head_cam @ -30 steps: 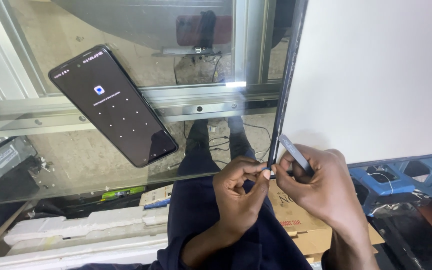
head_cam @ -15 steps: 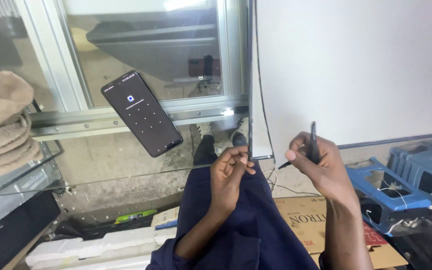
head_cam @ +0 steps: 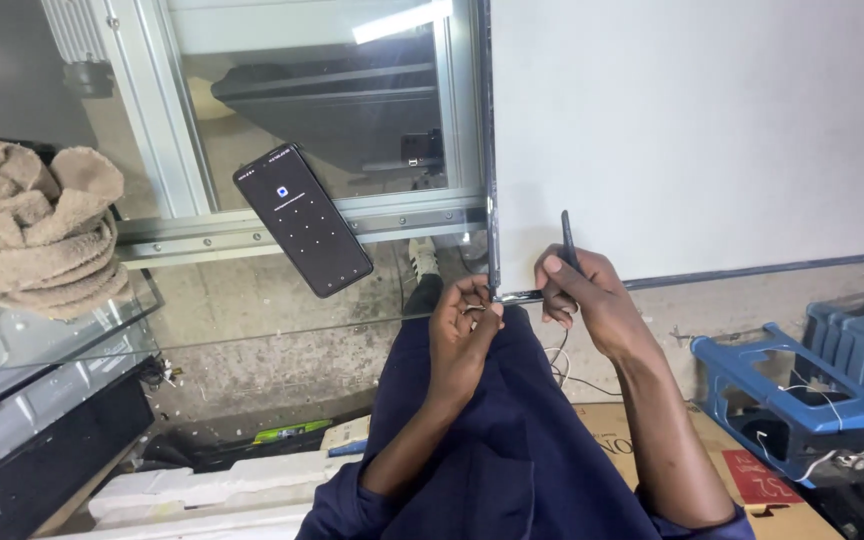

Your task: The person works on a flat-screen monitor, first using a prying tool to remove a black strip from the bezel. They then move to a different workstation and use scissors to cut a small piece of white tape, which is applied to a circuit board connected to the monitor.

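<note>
A large white panel (head_cam: 692,130) with a thin dark frame lies on a glass tabletop (head_cam: 282,330). My left hand (head_cam: 464,335) pinches something small at the panel's near left corner (head_cam: 495,296); what it holds is too small to tell. My right hand (head_cam: 582,295) is shut on a slim dark tool (head_cam: 569,240) that points up over the panel's near edge. A black phone (head_cam: 302,220) with a lit screen lies on the glass to the left of both hands.
A beige towel (head_cam: 27,225) is bunched at the left. Metal window framing (head_cam: 282,230) shows behind the glass. Under the glass are my dark blue clothes, a cardboard box (head_cam: 612,440), white foam pieces (head_cam: 202,495) and blue plastic stools (head_cam: 802,380) with loose wires.
The view has swung so the phone and panel corner sit further right and the towel appears. My right hand has lifted the tool upright; my left hand stays at the corner.
</note>
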